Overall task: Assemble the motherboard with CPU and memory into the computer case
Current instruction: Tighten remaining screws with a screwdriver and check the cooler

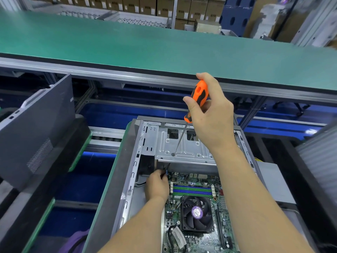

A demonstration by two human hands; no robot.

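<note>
The computer case [133, 161] lies open on its side in the near middle, with the motherboard [193, 216] seated inside, its fan [197, 213] and memory sticks [192, 190] showing. The right hand [209, 114] has its grip wrapped round the orange-and-black handle of a screwdriver [197, 95], whose tip rests on the metal drive bracket [182, 148] at the far end of the case. The left hand [157, 186] pinches a small blue connector [166, 173] at the board's far left corner. A dark side panel [36, 128] leans at the left, and a green counter [145, 46] runs across beyond.
</note>
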